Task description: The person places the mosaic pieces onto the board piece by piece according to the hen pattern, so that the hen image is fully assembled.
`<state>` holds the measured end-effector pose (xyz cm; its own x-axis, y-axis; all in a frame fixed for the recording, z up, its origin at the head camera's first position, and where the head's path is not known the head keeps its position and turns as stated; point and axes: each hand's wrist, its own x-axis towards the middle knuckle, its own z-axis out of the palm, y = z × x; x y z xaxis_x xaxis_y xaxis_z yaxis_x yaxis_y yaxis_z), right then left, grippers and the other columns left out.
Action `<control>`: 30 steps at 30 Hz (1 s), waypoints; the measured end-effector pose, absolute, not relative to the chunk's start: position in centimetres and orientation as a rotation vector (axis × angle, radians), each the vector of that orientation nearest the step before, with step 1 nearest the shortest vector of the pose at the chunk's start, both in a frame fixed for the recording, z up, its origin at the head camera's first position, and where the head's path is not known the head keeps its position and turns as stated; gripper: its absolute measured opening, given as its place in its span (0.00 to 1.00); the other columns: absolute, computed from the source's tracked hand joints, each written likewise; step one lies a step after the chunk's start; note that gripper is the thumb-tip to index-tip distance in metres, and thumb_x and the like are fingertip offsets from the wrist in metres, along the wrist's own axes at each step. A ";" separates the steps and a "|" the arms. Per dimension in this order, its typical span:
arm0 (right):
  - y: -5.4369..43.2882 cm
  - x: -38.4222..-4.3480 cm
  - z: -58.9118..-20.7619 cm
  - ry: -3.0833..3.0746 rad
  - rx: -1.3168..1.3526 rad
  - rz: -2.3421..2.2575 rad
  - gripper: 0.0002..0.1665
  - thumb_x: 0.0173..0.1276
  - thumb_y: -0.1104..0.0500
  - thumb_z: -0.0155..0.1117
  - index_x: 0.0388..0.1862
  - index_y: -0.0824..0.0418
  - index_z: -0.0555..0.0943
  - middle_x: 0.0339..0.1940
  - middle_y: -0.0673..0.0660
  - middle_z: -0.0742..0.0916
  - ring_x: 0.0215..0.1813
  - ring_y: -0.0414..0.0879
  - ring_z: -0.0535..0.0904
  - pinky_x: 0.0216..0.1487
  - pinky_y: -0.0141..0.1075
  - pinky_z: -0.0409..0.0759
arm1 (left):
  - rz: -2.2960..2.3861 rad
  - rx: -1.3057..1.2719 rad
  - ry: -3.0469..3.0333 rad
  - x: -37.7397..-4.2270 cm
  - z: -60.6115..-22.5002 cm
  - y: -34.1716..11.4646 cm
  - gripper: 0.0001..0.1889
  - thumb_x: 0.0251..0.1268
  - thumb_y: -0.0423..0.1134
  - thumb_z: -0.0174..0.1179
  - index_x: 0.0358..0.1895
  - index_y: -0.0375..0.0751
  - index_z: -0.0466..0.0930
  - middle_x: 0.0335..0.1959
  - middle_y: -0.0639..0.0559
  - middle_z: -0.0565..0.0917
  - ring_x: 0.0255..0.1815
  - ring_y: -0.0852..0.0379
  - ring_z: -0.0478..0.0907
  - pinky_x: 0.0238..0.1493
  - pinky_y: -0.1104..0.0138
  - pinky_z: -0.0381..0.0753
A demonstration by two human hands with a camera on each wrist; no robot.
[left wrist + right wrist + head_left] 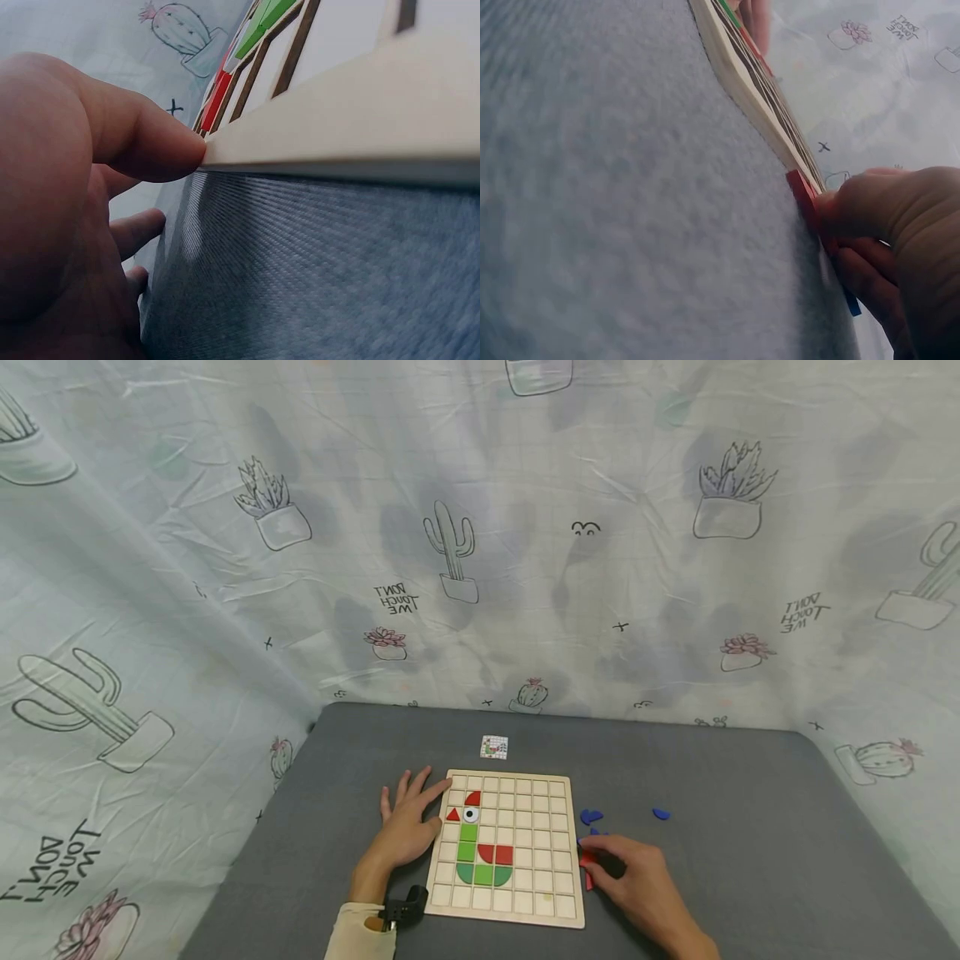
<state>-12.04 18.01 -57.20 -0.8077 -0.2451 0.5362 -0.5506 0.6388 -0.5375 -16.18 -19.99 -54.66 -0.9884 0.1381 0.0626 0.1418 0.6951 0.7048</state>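
A wooden grid board (522, 839) lies on the grey table. Set in its cells are a red triangle (453, 815), a red quarter circle (473, 798), a white eye tile (471, 814), several green tiles (467, 852) and a red square (504, 855) beside another red quarter circle (487, 853). My left hand (405, 827) spreads its fingers at the board's left edge, with thumb and index fingertips touching the rim. Off the right edge, my right hand (643, 875) pinches a red tile (802, 196) between thumb and fingers, low over the table; its exact shape is hidden.
Blue tiles (591, 817) lie right of the board near the right hand, and one more blue tile (661, 814) sits farther right. Behind the board is a small picture card (494, 747). A printed curtain (517, 610) hangs around the table.
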 end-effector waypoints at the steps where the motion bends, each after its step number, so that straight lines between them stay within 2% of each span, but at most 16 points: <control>1: 18.0 -12.0 -57.2 -2.445 0.624 1.002 0.24 0.49 0.70 0.90 0.45 0.55 0.94 0.43 0.41 0.95 0.46 0.34 0.91 0.52 0.15 0.80 | -1.200 -0.238 -2.887 -16.2 -54.6 -20.0 0.34 0.70 0.27 0.59 0.80 0.47 0.77 0.89 0.34 0.58 0.92 0.26 0.38 0.82 0.28 0.21; 5: 17.9 -12.0 -57.0 -2.455 0.640 1.005 0.26 0.48 0.70 0.90 0.47 0.55 0.94 0.44 0.42 0.95 0.46 0.33 0.90 0.51 0.17 0.82 | -1.184 -0.239 -2.885 -16.3 -54.7 -20.1 0.35 0.69 0.27 0.59 0.80 0.47 0.77 0.89 0.34 0.59 0.92 0.26 0.39 0.82 0.27 0.21; 14: 17.4 -12.1 -56.7 -2.521 0.656 0.979 0.26 0.51 0.70 0.89 0.49 0.54 0.94 0.46 0.42 0.94 0.49 0.36 0.91 0.48 0.35 0.91 | -1.189 -0.248 -2.883 -16.2 -54.8 -20.1 0.35 0.69 0.27 0.58 0.80 0.47 0.77 0.89 0.34 0.59 0.91 0.25 0.38 0.82 0.27 0.20; 22: 17.0 -11.9 -55.5 -2.524 0.672 1.110 0.23 0.57 0.68 0.87 0.51 0.53 0.94 0.46 0.42 0.95 0.48 0.34 0.90 0.50 0.36 0.91 | -1.210 -0.247 -2.882 -16.2 -54.9 -20.1 0.35 0.70 0.27 0.58 0.80 0.48 0.76 0.89 0.34 0.58 0.92 0.26 0.38 0.82 0.28 0.20; 30: 14.8 -12.4 -55.0 -2.484 0.895 1.269 0.17 0.66 0.69 0.80 0.53 0.57 0.93 0.46 0.49 0.95 0.44 0.41 0.91 0.45 0.38 0.91 | -1.199 -0.246 -2.876 -16.3 -54.9 -20.1 0.35 0.69 0.27 0.59 0.80 0.48 0.77 0.89 0.34 0.59 0.91 0.25 0.38 0.82 0.27 0.20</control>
